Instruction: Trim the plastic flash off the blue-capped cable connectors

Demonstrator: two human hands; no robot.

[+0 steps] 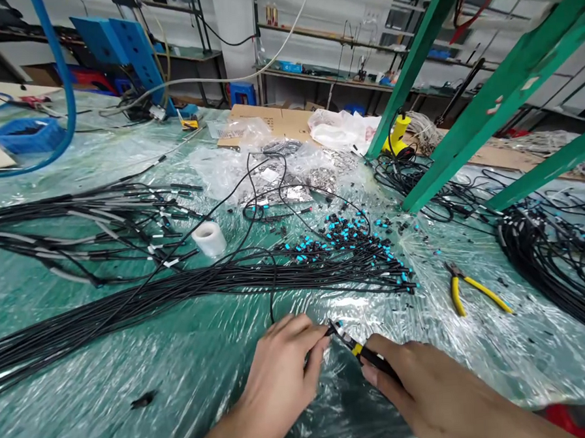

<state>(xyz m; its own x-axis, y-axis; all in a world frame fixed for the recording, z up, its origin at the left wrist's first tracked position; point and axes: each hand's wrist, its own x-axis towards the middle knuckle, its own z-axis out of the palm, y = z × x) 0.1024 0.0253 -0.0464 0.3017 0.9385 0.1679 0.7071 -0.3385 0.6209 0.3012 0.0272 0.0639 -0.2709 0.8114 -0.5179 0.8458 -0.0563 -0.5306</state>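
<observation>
My left hand (pixel 283 370) pinches the end of a thin black cable (pixel 271 292) that runs up from it to the bundle. My right hand (pixel 429 385) is closed round the black and yellow handles of small pliers (pixel 353 346). The pliers' jaws meet the cable tip, which carries a small blue connector (pixel 338 324), right between the two hands. Just beyond lies a long bundle of black cables (pixel 178 290) with blue-tipped ends (pixel 352 242).
A second pair of yellow-handled pliers (pixel 465 289) lies to the right. A white tape roll (pixel 209 239) stands mid-table. More black cable piles (pixel 559 257) sit right, green frame legs (pixel 445 139) rise behind, plastic bags (pixel 290 173) and a cardboard box (pixel 277 118) farther back. Plastic film covers the table (pixel 134 371).
</observation>
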